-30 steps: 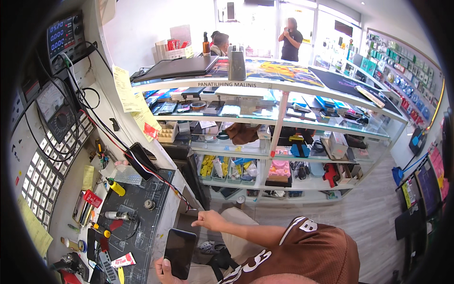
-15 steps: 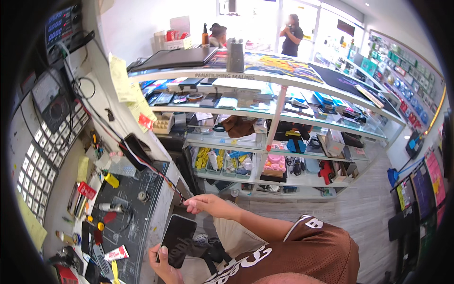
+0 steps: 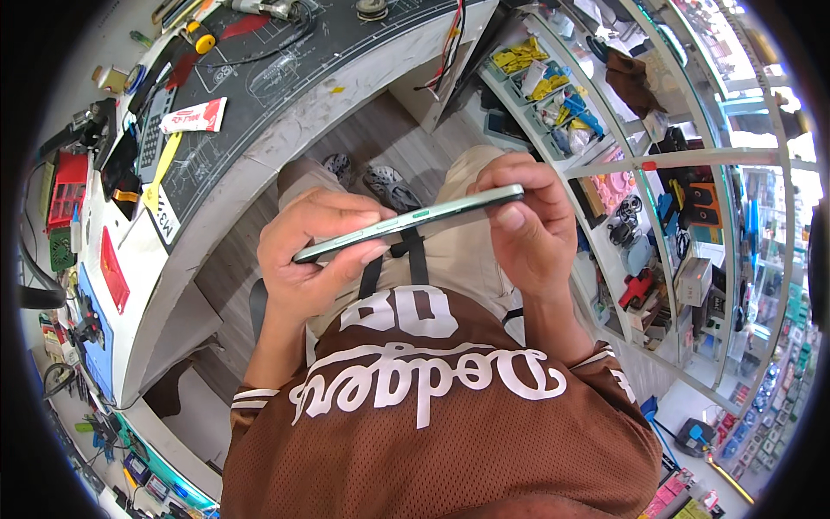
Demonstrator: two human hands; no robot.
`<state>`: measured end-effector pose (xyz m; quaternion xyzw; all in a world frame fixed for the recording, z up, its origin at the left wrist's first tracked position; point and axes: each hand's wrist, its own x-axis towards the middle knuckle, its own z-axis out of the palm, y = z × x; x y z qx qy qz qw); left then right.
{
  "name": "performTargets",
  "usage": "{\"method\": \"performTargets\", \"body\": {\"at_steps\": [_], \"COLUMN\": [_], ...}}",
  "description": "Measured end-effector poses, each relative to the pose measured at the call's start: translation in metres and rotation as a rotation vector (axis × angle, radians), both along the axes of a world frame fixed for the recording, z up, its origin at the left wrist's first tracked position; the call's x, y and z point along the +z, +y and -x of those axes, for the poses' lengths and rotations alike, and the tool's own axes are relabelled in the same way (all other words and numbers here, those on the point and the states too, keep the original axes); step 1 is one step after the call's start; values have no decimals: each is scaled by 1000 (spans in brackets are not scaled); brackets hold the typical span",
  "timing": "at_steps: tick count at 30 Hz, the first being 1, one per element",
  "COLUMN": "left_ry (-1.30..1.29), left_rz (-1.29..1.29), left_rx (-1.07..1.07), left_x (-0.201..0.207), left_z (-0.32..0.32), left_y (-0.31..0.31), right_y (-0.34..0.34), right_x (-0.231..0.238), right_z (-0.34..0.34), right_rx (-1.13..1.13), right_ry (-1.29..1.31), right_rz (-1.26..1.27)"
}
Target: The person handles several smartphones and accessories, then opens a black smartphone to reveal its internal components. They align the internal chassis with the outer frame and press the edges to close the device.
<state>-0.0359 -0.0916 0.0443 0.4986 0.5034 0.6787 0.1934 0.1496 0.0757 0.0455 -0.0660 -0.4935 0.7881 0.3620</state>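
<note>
A smartphone (image 3: 396,227) is held edge-on above my lap, its pale green side frame with the buttons facing up. My left hand (image 3: 313,242) grips one end between thumb and fingers. At the other end, my right hand (image 3: 533,221) pinches the phone's corner, the thumb below and the fingers over the top. The screen and back are mostly out of sight at this angle. A thin bundle of wires (image 3: 450,54) hangs by the bench's edge, apart from both hands.
On the workbench's dark mat (image 3: 285,73) lie a red-and-white tube (image 3: 194,116), a yellow tool (image 3: 162,173) and a remote-like keypad (image 3: 154,130). A red flat piece (image 3: 114,270) lies nearer. Glass shelves (image 3: 692,160) with bins and boxes stand at the right.
My right hand has let go of the hanging wires and now grips the phone's right end. The phone has turned from face-up to edge-on. My view has swung down toward my lap.
</note>
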Motion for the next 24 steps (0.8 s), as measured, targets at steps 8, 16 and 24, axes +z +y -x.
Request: {"method": "performTargets", "body": {"at_steps": [8,16,24], "left_ry": [165,-48,-191], "left_rz": [21,27,127], "left_rx": [55,32,-48], "left_x": [-4,1,-7], "left_z": [0,-4,-12], "left_y": [1,13,19], "right_y": [-3,11,10], "right_x": [-11,-13,-53], "right_z": [7,9,-5], "right_rx": [-104,43,16], "right_ry": [102,16,-47], "right_rz": [-124,25,156]}}
